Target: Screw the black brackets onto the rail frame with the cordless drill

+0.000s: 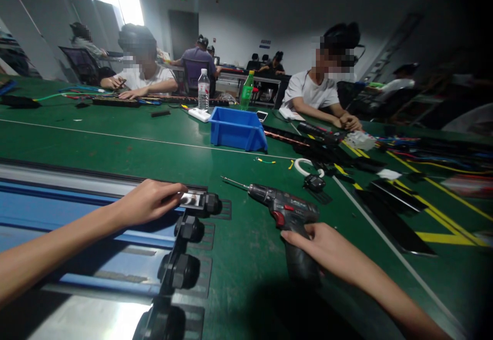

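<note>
My right hand is wrapped round the handle of a black and red cordless drill, whose long thin bit points to the upper left. On the left, my left hand has its fingers together at the end of a long metal and blue profile, touching a small shiny plate. Whether the fingers pinch anything is hidden. Beside them a black cable gland sticks out from the profile's end. More black glands line the ends of the nearer profiles.
A blue bin stands on the green table, with two bottles behind it. Cables, a white ring and black panels lie to the right. Two people work across the table; others sit farther back.
</note>
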`<state>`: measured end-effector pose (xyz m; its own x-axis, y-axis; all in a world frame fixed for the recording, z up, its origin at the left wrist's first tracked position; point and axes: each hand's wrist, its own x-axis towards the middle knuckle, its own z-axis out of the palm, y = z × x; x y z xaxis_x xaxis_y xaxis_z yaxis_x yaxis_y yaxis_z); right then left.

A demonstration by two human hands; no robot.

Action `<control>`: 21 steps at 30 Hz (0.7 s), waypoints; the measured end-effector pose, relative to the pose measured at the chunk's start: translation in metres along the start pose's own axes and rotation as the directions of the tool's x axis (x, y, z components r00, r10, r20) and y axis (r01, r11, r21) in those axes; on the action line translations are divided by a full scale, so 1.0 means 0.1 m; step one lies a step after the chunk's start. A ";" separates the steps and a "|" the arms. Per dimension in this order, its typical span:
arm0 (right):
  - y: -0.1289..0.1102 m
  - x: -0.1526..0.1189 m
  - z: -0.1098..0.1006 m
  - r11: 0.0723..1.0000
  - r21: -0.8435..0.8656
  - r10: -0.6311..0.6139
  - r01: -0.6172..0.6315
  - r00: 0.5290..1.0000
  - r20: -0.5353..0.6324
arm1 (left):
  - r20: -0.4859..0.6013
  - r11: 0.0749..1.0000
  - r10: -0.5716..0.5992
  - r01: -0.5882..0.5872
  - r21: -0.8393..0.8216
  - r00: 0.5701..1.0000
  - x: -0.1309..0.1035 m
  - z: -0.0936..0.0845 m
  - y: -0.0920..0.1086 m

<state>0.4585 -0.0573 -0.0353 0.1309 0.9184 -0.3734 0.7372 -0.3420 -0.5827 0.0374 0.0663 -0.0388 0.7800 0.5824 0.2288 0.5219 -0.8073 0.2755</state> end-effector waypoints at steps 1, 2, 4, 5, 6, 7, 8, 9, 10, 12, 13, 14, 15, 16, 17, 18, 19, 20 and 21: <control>0.02 0.00 0.00 0.999 0.032 0.008 -0.008 1.000 0.004 | 0.000 1.000 -0.001 0.001 -0.003 1.000 0.00 0.01 -0.01; 0.04 -0.01 0.00 0.999 0.052 0.002 -0.002 1.000 -0.011 | -0.002 1.000 -0.002 0.002 -0.006 1.000 0.00 0.01 -0.01; 0.08 -0.02 0.00 0.997 0.061 -0.031 0.036 0.996 -0.083 | -0.006 1.000 0.000 0.000 -0.013 1.000 0.00 0.01 -0.01; 0.10 -0.03 0.01 0.996 0.065 -0.045 0.053 0.992 -0.116 | -0.007 1.000 0.003 -0.003 -0.016 1.000 -0.01 0.01 -0.01; 0.12 -0.04 0.02 0.995 0.074 -0.052 0.063 0.989 -0.137 | -0.005 1.000 0.006 -0.006 -0.018 1.000 -0.01 0.01 -0.01; 0.14 -0.04 0.02 0.994 0.090 -0.055 0.069 0.987 -0.150 | -0.005 1.000 0.008 -0.008 -0.019 1.000 -0.01 0.00 -0.01; 0.16 -0.05 0.03 0.991 0.110 -0.053 0.071 0.986 -0.156 | -0.004 1.000 0.010 -0.010 -0.020 1.000 -0.01 0.00 -0.01; 0.17 -0.06 0.03 0.989 0.133 -0.051 0.072 0.986 -0.156 | -0.004 1.000 0.011 -0.011 -0.021 1.000 -0.01 0.00 0.00; 0.19 -0.07 0.03 0.984 0.161 -0.046 0.071 0.987 -0.155 | -0.004 1.000 0.009 -0.009 -0.021 1.000 -0.01 0.00 0.00; 0.23 -0.08 0.03 0.970 0.231 -0.037 0.069 0.990 -0.140 | -0.006 1.000 0.001 -0.001 -0.019 1.000 0.00 0.00 0.01; 0.25 -0.08 0.03 0.960 0.272 -0.029 0.065 0.991 -0.133 | -0.008 1.000 0.000 0.000 -0.017 1.000 0.00 0.00 0.01; 0.28 -0.09 0.03 0.948 0.312 -0.021 0.062 0.991 -0.133 | -0.011 1.000 0.000 -0.001 -0.014 1.000 0.01 0.00 0.02; 0.31 -0.09 0.04 0.933 0.353 -0.016 0.065 0.990 -0.140 | -0.014 1.000 0.004 -0.004 -0.012 1.000 0.01 -0.01 0.02; 0.33 -0.10 0.05 0.917 0.394 -0.009 0.069 0.988 -0.152 | -0.017 1.000 0.009 -0.010 -0.011 1.000 0.01 -0.01 0.03; 0.35 -0.11 0.07 0.898 0.434 0.000 0.078 0.984 -0.176 | -0.022 1.000 0.017 -0.017 -0.010 1.000 0.01 -0.01 0.03; 0.37 -0.12 0.09 0.877 0.471 0.009 0.094 0.977 -0.212 | -0.027 1.000 0.024 -0.024 -0.009 0.999 0.01 -0.01 0.04; 0.38 -0.13 0.12 0.857 0.502 0.015 0.117 0.967 -0.253 | -0.031 1.000 0.028 -0.028 -0.008 0.999 0.01 -0.01 0.04; 0.38 -0.13 0.14 0.839 0.525 0.017 0.143 0.958 -0.288 | -0.031 1.000 0.029 -0.029 -0.007 0.999 0.01 -0.01 0.03; 0.37 -0.14 0.16 0.827 0.538 0.015 0.164 0.950 -0.313 | -0.029 1.000 0.026 -0.027 -0.006 0.999 0.01 -0.01 0.03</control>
<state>0.4738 -0.0861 -0.0631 0.3428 0.9293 -0.1376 0.2743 -0.2392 -0.9314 0.0393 0.0643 -0.0368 0.7832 0.5634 0.2631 0.4989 -0.8219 0.2749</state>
